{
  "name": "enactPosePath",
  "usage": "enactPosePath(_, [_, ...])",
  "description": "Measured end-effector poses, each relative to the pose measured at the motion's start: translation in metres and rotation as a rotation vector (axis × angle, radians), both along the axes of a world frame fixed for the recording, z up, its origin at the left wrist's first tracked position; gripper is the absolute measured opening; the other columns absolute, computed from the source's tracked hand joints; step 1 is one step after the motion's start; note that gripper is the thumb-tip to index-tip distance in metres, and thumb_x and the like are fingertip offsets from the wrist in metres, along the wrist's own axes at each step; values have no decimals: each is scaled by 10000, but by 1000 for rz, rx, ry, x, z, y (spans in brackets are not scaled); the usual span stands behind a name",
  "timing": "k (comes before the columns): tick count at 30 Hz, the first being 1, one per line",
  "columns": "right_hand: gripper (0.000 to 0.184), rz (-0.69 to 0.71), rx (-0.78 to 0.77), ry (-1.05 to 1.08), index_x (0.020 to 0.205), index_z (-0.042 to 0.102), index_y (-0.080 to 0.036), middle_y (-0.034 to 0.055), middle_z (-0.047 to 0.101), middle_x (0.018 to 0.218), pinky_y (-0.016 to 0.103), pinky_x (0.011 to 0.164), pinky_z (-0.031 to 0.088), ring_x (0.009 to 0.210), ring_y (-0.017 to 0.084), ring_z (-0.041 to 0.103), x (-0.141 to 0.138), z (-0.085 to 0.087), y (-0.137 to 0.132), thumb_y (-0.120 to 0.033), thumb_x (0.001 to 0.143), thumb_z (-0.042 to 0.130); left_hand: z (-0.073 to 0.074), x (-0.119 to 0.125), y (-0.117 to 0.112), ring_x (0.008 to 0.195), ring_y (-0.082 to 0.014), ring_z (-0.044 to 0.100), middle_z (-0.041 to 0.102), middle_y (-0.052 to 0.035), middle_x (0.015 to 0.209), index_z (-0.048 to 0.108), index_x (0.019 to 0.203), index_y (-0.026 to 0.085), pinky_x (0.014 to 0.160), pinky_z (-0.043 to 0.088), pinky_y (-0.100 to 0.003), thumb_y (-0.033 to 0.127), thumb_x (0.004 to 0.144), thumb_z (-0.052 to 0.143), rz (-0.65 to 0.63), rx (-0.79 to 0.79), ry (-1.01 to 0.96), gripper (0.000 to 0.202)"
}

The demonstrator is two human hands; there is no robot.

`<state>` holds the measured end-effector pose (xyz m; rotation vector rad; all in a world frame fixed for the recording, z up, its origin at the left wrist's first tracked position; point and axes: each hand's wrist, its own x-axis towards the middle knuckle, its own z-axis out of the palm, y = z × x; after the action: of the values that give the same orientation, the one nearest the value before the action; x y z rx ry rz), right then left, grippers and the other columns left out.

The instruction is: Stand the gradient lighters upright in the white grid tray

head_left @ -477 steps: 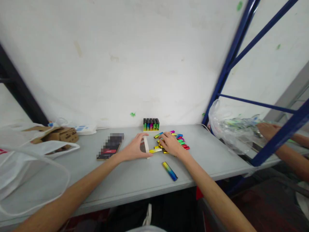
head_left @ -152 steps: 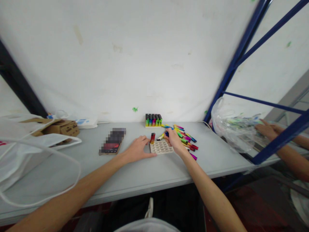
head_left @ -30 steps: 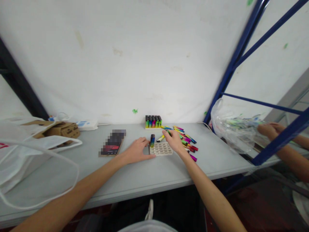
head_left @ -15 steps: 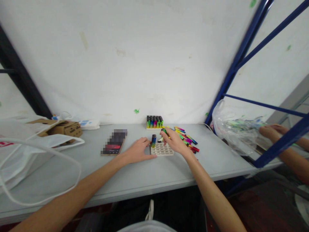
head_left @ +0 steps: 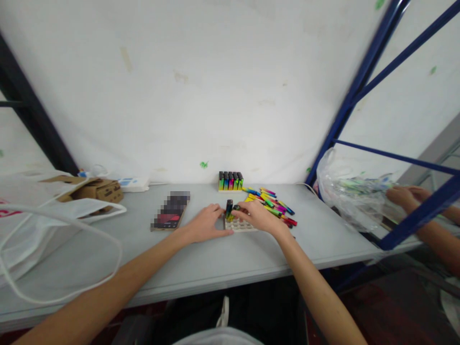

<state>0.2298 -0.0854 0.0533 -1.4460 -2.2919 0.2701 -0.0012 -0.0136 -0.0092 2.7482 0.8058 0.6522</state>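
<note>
A pale tray with round holes [head_left: 240,226] lies on the grey table [head_left: 201,261]. My left hand [head_left: 203,223] rests flat at its left edge, fingers spread, steadying it. One colourful lighter [head_left: 229,209] stands upright in the tray's far left corner. My right hand [head_left: 259,215] hovers over the tray, fingers pinched on a second lighter [head_left: 235,208] right beside the standing one. A loose pile of colourful lighters [head_left: 271,205] lies to the right of the tray. A full tray of upright lighters [head_left: 230,181] stands by the wall.
A phone [head_left: 170,216] lies left of my left hand. A cardboard box [head_left: 93,190] and white plastic bags [head_left: 46,230] fill the left side. A blue rack frame [head_left: 362,96] rises at right, where another person's hands [head_left: 404,197] handle a clear bag [head_left: 345,191].
My right hand picked a lighter from the pile and carried it left, down to the tray beside the standing lighter. My left hand has stayed on the tray's edge.
</note>
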Motion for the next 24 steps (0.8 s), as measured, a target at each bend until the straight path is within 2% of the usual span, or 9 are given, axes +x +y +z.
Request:
enactPosePath(6, [314, 76, -13, -49, 950, 714, -152, 59, 743, 832, 264, 683, 373, 733, 171, 634, 0, 0, -2, -388, 1118, 592, 0, 0, 1, 1042, -332, 678, 696, -106, 1069, 700, 1072, 216, 924, 543, -430, 718, 877, 757, -5, 8, -19, 541])
enactPosePath(10, [303, 13, 27, -149, 992, 728, -142, 88, 759, 868, 283, 699, 374, 767, 195, 663, -7, -5, -1, -387, 1115, 597, -1, 0, 1, 1048, -332, 676, 686, -113, 1082, 689, 1071, 205, 924, 542, -429, 705, 877, 766, 7, 19, 9, 541])
enactPosePath(13, [377, -54, 64, -223, 963, 743, -142, 117, 768, 882, 298, 687, 361, 789, 218, 685, -13, -13, 2, -449, 1113, 582, -1, 0, 1, 1060, -331, 670, 676, -115, 1090, 682, 1062, 196, 942, 538, -430, 681, 883, 773, 15, 27, 29, 525])
enactPosePath(17, [426, -25, 22, -210, 866, 749, -157, 91, 750, 799, 292, 661, 348, 730, 201, 659, -8, -19, 5, -504, 1081, 625, -1, 0, 1, 1056, -323, 672, 674, -112, 1090, 683, 1026, 201, 950, 537, -418, 690, 878, 775, 18, 27, 15, 519])
enactPosePath(20, [389, -8, 34, -139, 856, 746, -158, 61, 737, 767, 281, 667, 360, 699, 178, 624, 8, -16, 9, -426, 1103, 607, -2, 0, 2, 1056, -326, 675, 681, -111, 1094, 688, 1031, 200, 957, 539, -425, 714, 873, 767, 17, 15, 7, 544])
enactPosePath(24, [275, -138, 102, -141, 939, 777, -136, 114, 786, 955, 287, 783, 432, 854, 208, 679, 38, -14, 18, -237, 1100, 578, 0, 1, 2, 1071, -336, 682, 689, -114, 1101, 700, 1071, 193, 975, 545, -439, 730, 861, 764, 23, -4, 19, 581])
